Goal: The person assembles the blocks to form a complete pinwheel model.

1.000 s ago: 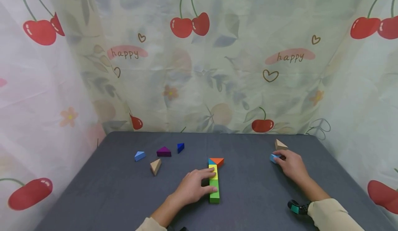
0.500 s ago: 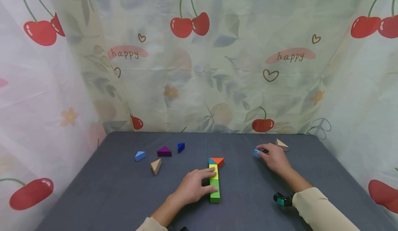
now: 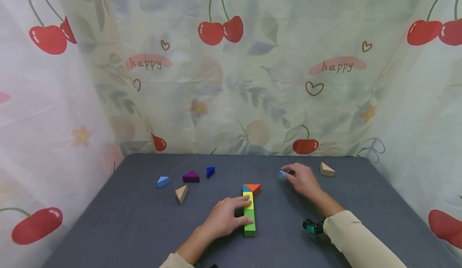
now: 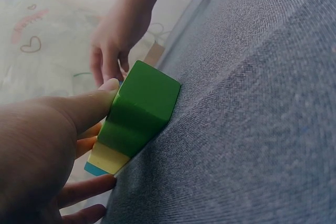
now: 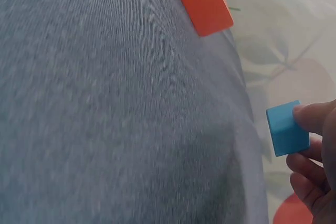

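A row of blocks stands on the dark grey table. A green block is nearest, a yellow block follows, and blue and orange triangular blocks meet at the far end. My left hand rests on this row, thumb touching the green block and fingertips on the yellow one. To the right of the row, my right hand pinches a light blue triangular block between thumb and fingers. Part of that block is hidden by the fingers in the head view.
On the left lie a light blue triangular block, a purple one, a dark blue one and a wooden one. Another wooden block is at the back right. A patterned curtain surrounds the table.
My right hand has carried the light blue triangular block leftward from beside the back right wooden block, closer to the row. My left hand has stayed in place.
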`<state>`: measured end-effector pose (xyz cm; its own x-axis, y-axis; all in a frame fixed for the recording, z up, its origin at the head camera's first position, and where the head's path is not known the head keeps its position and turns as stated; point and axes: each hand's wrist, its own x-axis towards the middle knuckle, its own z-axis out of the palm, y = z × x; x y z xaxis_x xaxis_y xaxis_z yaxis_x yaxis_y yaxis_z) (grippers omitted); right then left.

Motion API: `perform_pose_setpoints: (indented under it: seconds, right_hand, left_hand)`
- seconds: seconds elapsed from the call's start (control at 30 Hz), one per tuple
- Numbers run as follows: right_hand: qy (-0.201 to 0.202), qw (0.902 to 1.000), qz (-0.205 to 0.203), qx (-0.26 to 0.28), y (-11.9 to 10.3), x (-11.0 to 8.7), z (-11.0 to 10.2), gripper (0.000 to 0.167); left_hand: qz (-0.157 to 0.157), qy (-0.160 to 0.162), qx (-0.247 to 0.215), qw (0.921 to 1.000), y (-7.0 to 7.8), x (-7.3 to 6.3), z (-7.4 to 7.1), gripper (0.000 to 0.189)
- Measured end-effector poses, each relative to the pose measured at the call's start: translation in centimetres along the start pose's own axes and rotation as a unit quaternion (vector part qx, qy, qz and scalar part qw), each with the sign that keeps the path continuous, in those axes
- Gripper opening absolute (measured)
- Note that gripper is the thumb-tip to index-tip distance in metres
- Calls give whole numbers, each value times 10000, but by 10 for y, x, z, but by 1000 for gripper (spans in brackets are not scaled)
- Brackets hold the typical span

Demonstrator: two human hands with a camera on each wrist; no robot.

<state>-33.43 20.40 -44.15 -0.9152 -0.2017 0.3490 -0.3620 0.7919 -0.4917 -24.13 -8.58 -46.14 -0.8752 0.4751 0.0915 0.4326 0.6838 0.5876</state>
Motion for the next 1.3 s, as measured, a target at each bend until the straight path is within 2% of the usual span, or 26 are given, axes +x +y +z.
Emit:
perform_pose_setpoints:
  seconds: [0.7, 1.1, 1.3]
  right_hand:
    - [-559, 9984, -26, 95, -40, 19, 27, 18]
    - [-1032, 9936, -306, 343, -56, 27, 44, 14]
    - [-1167, 9920, -301, 386, -59, 29, 53, 13]
  left_hand:
    - [183, 108, -21, 9998, 0, -1, 1, 53]
    - [127, 34, -77, 9999, 0, 0, -2, 53]
    - [119, 31, -56, 9999, 0, -1, -1, 53]
